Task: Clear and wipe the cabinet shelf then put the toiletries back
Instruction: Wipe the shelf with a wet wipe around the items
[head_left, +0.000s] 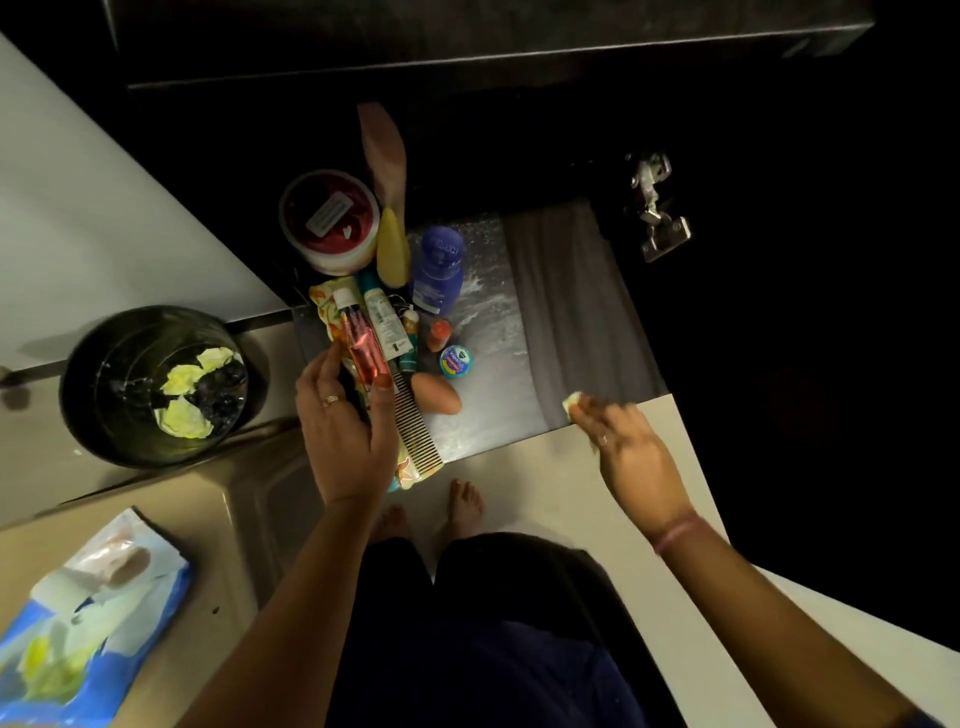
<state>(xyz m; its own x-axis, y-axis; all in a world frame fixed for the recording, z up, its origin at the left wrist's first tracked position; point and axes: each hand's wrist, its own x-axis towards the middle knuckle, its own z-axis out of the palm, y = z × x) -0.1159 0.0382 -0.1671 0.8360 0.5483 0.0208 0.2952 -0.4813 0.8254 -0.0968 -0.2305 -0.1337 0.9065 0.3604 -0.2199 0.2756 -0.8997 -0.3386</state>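
Grey, wet-streaked shelf at centre frame, sheen over its middle, so wiping judged done or nearly done there. Toiletries crowded on its 9 o'clock half, presumably pushed aside to bare the rest for wiping:
- red-lidded tub at 11 o'clock of the group
- yellow bottle just beside tub, pink paddle-shaped item at 12 o'clock behind it
- blue bottle at 1 o'clock, lying flat
- white tube and red spray bottle side by side on a floral pouch
- comb at 6 o'clock, teeth toward 3 o'clock
- small blue-green jar, small orange bottle, brown oval item toward 3 o'clock, near the wet patch

Left of the two hands: thumb and fingers curled round lower end of red spray bottle, likely to lift it or shift it off the unwiped part. Right: fingertips pinching a small pale yellow wipe at shelf's front edge, 3 o'clock side; motion-blurred, contact with shelf not resolvable.

Black bin at 9 o'clock, well apart from shelf, with crumpled yellow wipes inside; placed within reach for spent wipes. Wipe packet at 7 o'clock on the pale table, flap open.

Judgement: mid-task, area under toiletries not yet wiped
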